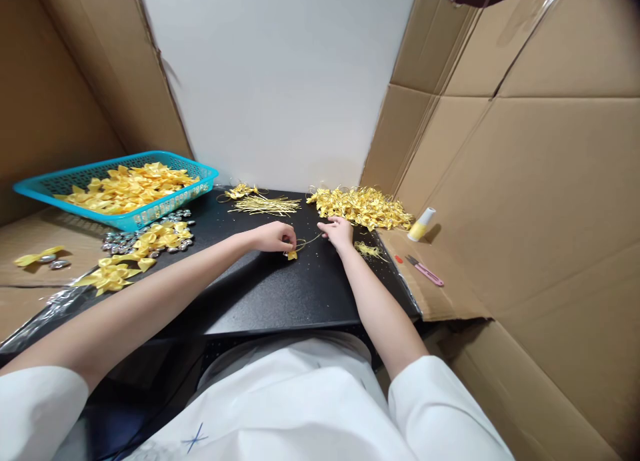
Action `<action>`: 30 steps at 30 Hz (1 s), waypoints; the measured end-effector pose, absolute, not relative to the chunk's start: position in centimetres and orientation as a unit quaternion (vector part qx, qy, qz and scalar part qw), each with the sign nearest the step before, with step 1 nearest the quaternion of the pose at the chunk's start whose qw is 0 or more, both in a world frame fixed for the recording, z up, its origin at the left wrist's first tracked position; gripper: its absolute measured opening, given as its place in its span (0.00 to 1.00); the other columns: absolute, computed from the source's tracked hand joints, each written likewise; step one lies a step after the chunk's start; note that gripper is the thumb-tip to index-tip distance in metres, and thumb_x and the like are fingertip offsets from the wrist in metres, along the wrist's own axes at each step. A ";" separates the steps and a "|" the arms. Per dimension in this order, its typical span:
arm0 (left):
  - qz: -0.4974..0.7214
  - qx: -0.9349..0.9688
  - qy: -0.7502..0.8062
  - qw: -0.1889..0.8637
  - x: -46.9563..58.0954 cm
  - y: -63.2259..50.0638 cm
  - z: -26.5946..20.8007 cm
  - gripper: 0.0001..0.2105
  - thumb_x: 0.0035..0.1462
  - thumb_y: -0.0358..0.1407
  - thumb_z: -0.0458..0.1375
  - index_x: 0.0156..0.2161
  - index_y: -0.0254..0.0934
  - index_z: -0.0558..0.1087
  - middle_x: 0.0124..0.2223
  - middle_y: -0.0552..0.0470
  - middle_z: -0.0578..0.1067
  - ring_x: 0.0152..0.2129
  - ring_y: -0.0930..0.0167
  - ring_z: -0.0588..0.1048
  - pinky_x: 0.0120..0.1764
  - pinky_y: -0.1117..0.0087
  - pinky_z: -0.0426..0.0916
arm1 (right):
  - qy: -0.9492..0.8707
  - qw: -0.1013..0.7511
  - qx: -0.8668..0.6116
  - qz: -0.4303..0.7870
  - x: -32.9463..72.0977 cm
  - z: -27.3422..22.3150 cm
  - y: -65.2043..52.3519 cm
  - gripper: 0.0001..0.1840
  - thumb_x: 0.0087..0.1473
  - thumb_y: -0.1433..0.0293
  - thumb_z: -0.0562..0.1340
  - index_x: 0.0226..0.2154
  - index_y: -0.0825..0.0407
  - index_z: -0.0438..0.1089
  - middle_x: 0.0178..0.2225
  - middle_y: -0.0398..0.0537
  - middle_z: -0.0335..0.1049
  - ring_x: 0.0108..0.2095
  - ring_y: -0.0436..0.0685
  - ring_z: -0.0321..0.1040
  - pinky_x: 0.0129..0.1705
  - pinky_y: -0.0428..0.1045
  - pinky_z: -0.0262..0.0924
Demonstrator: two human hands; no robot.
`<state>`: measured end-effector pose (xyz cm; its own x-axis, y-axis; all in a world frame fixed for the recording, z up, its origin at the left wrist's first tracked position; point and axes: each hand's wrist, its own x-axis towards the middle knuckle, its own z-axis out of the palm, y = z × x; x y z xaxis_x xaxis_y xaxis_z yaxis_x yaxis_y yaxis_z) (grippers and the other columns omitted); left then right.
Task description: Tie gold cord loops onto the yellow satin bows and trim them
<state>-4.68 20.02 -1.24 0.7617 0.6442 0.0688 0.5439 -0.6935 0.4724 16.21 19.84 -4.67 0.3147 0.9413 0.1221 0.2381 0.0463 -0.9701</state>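
Over the middle of the black table point(240, 301), my left hand point(276, 237) is closed on a small yellow ribbon bow point(292, 255), which hangs just below its fingertips. A thin gold cord point(309, 241) runs from the bow to my right hand point(338, 233), whose thumb and fingers pinch the cord's other end. The cord is lightly curved between the two hands. Beyond my left hand lies a bundle of straight gold cords point(267, 205). Just past my right hand is a heap of yellow bows with cords point(365, 206).
A blue basket point(135, 219) full of yellow bows stands at left. Silver domed pieces point(117, 242) and loose bows point(110, 274) lie before it. At right are cord scraps point(369, 249), a thread spool point(423, 224) and pink thread snips point(425, 271). Cardboard walls point(560, 201) flank the table.
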 end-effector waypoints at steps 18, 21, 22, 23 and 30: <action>0.085 0.899 0.362 0.232 -5.2 20.3 -1.1 0.10 0.45 0.40 0.57 0.29 0.37 0.78 0.28 0.53 0.76 0.24 0.72 0.69 0.28 0.74 0.57 | -0.845 0.248 -0.466 0.086 14.1 -4.2 17.2 0.07 0.54 0.64 0.64 0.30 0.47 0.77 0.41 0.47 0.67 0.45 0.58 0.56 0.46 0.56 0.49; 0.073 0.896 0.365 0.242 -5.3 20.4 -1.0 0.10 0.45 0.39 0.57 0.28 0.37 0.78 0.28 0.53 0.77 0.24 0.72 0.69 0.28 0.75 0.57 | -0.842 0.251 -0.469 0.088 14.1 -4.3 17.3 0.07 0.54 0.64 0.64 0.30 0.47 0.77 0.40 0.46 0.68 0.45 0.58 0.56 0.46 0.55 0.49; 0.071 0.896 0.364 0.245 -5.3 20.4 -1.0 0.09 0.45 0.39 0.57 0.28 0.37 0.77 0.28 0.53 0.77 0.24 0.72 0.69 0.28 0.75 0.58 | -0.841 0.253 -0.471 0.089 14.1 -4.3 17.3 0.07 0.54 0.64 0.64 0.29 0.47 0.77 0.40 0.46 0.68 0.45 0.57 0.56 0.46 0.55 0.49; 0.071 0.895 0.363 0.248 -5.3 20.5 -1.0 0.09 0.44 0.39 0.57 0.28 0.38 0.77 0.28 0.54 0.77 0.24 0.72 0.69 0.28 0.75 0.58 | -0.839 0.254 -0.472 0.090 14.1 -4.3 17.3 0.06 0.54 0.64 0.64 0.29 0.47 0.77 0.40 0.46 0.68 0.45 0.57 0.56 0.46 0.55 0.49; 0.070 0.893 0.361 0.259 -5.5 20.6 -1.3 0.09 0.43 0.37 0.56 0.28 0.37 0.77 0.26 0.55 0.76 0.23 0.72 0.69 0.27 0.75 0.58 | -0.833 0.261 -0.479 0.090 14.2 -4.4 17.5 0.05 0.53 0.66 0.65 0.29 0.48 0.76 0.40 0.46 0.67 0.46 0.57 0.56 0.47 0.55 0.48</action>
<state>-5.52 20.64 -1.31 0.7303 0.6803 -0.0623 0.6083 -0.6060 0.5125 14.17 17.49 -4.41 -0.4042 0.8457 0.3484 0.7520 0.5241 -0.3998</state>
